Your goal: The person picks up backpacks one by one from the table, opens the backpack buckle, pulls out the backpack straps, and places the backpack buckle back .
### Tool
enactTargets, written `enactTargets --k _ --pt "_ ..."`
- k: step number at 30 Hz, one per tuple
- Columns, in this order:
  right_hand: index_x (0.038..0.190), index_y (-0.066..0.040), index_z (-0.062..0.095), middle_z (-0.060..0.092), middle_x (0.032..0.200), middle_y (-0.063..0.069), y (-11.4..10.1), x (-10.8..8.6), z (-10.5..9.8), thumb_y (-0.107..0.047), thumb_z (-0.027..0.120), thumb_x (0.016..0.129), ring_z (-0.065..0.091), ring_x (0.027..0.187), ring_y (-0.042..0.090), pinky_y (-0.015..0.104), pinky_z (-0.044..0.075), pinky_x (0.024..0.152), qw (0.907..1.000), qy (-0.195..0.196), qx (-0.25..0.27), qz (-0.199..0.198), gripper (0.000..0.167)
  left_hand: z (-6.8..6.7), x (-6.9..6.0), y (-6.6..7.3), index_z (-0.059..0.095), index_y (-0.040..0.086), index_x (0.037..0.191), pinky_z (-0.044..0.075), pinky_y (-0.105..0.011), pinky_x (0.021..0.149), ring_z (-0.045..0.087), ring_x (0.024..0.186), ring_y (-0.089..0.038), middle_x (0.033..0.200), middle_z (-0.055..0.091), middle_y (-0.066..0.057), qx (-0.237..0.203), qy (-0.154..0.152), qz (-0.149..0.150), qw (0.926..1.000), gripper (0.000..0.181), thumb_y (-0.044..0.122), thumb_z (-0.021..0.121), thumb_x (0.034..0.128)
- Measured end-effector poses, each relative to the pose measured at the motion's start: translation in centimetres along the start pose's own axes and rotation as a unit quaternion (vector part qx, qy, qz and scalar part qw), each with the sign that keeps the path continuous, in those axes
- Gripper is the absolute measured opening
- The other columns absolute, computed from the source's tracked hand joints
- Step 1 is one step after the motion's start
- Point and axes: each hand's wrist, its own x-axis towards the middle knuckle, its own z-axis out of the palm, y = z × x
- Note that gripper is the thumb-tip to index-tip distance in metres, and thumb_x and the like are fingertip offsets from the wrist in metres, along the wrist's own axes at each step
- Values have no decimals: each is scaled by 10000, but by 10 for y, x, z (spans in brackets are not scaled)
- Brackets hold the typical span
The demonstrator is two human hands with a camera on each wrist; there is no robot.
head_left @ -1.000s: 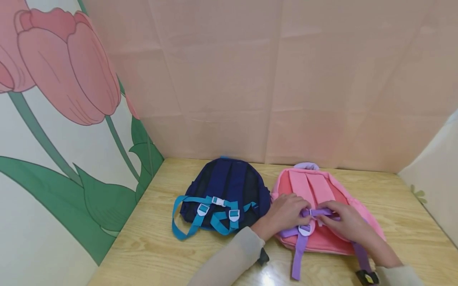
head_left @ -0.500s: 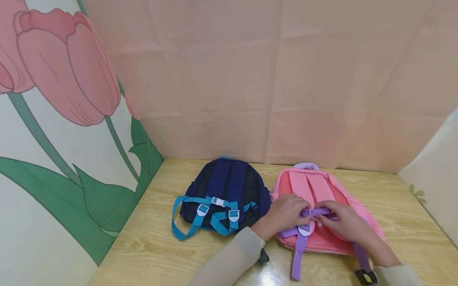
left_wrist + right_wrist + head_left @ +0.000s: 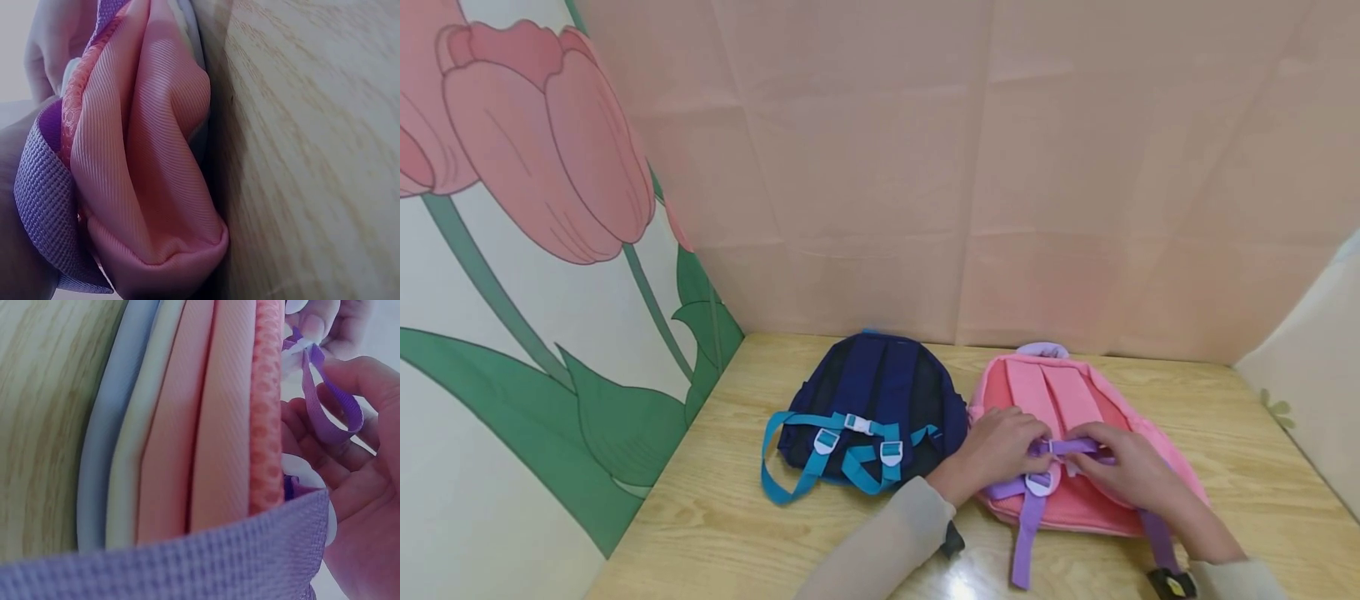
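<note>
A pink backpack point(image 3: 1075, 392) lies on the table, straps up. Over its lower middle, the left hand point(image 3: 1000, 446) pinches a white buckle point(image 3: 1051, 447) at the end of a purple strap. Close beside it, the right hand point(image 3: 1131, 467) pinches the same purple strap point(image 3: 1078, 446) between thumb and forefinger. From the right wrist view, the strap point(image 3: 353, 403) forms a loop by the right hand point(image 3: 365, 469), and the left fingertips point(image 3: 314, 326) touch the white piece. The left wrist view shows the bag's pink side point(image 3: 169, 156) and a purple strap point(image 3: 47, 187) over the wrist.
A navy backpack point(image 3: 880, 375) with teal straps lies just left of the pink one, near the left forearm. Purple strap ends point(image 3: 1026, 550) hang over the wooden table point(image 3: 722, 500). A pink cloth wall stands behind, a tulip-print wall at left.
</note>
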Motion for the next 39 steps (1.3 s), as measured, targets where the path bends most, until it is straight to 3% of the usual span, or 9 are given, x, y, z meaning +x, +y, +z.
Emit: enactTargets --k 8,15,28,39 --pt "1066 -175 716 715 977 -80 -2 2 -1 -106 833 823 649 861 -1 290 580 717 9999 -159 -29 57 278 0 0 1 696 340 1201 375 -138 766 484 910 24 986 614 230 49 -13 31 10000 322 530 651 945" --pt "1049 -219 716 711 988 -109 -4 5 1 -144 842 822 654 895 15 310 576 753 9997 -161 -162 22 270 1 1 0 696 339 1207 369 -139 765 483 916 24 987 613 228 32 -6 20 10000 324 523 658 942" --pt "1021 -221 721 689 931 -122 0 1 -1 -125 849 812 597 815 -20 277 558 703 9996 -141 -188 145 263 2 1 1 692 343 1219 383 -142 772 483 903 23 1007 629 227 65 -35 55 10000 341 540 646 946" --pt "1034 -254 715 710 978 -126 -5 3 2 -175 842 825 665 907 56 359 571 776 9993 -111 -338 97 257 2 1 1 700 339 1217 373 -137 762 470 902 15 1012 645 225 123 -28 73 9999 346 543 648 943"
